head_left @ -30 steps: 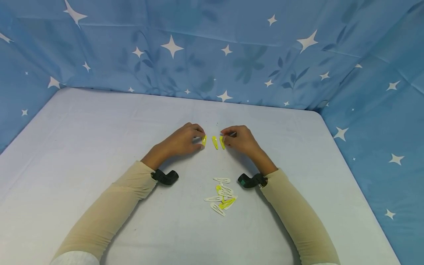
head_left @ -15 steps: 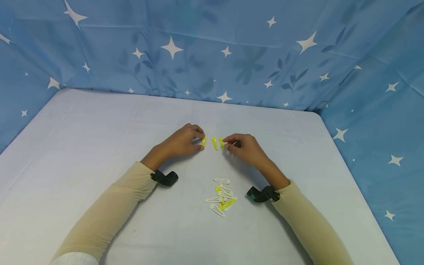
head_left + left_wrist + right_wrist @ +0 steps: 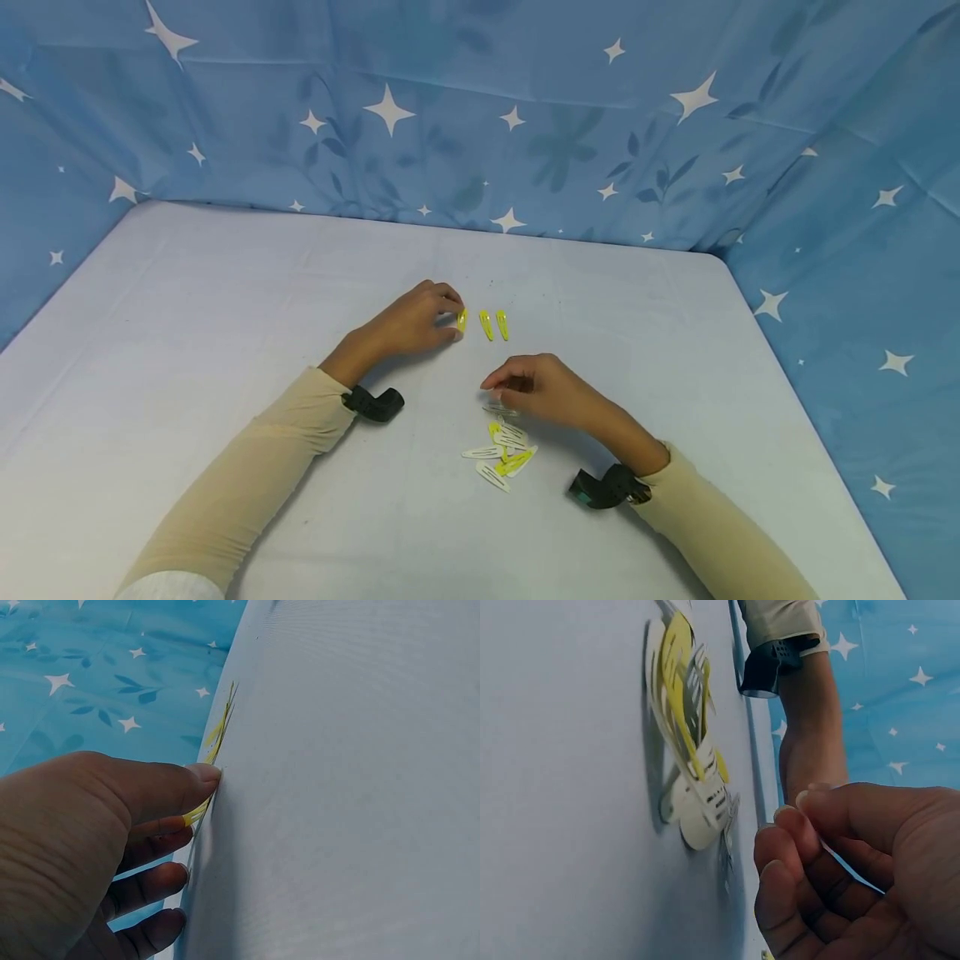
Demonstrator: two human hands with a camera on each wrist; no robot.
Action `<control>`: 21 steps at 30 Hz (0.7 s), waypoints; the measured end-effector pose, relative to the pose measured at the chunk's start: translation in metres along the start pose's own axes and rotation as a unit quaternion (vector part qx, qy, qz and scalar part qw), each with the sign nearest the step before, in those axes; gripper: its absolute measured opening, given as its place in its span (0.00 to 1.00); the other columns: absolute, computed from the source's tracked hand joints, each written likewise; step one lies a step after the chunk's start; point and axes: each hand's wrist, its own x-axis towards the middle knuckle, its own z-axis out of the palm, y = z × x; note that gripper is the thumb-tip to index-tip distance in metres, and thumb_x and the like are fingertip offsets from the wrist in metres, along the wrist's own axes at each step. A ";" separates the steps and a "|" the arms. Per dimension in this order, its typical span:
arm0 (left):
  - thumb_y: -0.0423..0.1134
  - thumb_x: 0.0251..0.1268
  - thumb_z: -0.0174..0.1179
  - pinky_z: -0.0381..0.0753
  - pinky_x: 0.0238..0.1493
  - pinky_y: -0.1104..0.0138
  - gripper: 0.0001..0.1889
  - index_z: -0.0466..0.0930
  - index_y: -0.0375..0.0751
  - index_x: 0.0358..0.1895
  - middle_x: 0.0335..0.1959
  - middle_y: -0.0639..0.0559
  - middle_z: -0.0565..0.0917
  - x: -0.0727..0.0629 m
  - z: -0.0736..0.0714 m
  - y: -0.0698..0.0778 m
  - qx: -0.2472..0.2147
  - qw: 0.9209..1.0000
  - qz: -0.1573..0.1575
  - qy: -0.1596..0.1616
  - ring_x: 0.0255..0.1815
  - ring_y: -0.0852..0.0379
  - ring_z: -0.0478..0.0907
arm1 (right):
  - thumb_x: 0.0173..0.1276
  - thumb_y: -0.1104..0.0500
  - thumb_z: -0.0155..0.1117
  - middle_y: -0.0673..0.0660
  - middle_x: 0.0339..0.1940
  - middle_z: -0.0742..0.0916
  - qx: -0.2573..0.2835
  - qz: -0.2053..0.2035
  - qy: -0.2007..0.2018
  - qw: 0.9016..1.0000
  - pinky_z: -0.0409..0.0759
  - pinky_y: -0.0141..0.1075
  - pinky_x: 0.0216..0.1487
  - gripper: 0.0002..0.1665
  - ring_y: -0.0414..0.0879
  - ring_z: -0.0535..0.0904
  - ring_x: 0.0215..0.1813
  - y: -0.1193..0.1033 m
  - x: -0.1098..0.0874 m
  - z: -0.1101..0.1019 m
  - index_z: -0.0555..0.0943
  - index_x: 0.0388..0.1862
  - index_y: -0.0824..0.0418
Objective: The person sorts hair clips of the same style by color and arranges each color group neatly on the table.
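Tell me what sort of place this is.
Probably a makeshift indoor recording spot: there's a flat white tabletop, a hanging blue fabric backdrop with a star print behind it, and bent black wrist-worn devices, possibly cameras.

Showed the right hand (image 3: 859,904) with fingers (image 3: 776,900) curled toward the thumb (image 3: 855,808), apart from a heap of overlapping yellow and cream snap hair clips (image 3: 676,705) on the white tabletop (image 3: 570,787). Included, farther back, the left forearm (image 3: 810,712) with beige sleeve (image 3: 780,619) and black wrist-worn camera (image 3: 767,667), before a blue star-printed curtain (image 3: 877,682).
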 end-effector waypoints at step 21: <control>0.39 0.62 0.67 0.68 0.59 0.57 0.20 0.82 0.33 0.55 0.57 0.44 0.77 -0.002 -0.001 0.004 -0.002 1.000 -0.009 -0.002 0.58 0.46 0.69 | 0.61 0.60 0.73 0.43 0.32 0.80 -0.126 -0.016 -0.050 0.991 0.77 0.31 0.37 0.07 0.37 0.74 0.34 -0.004 -0.013 0.010 0.86 0.39 0.57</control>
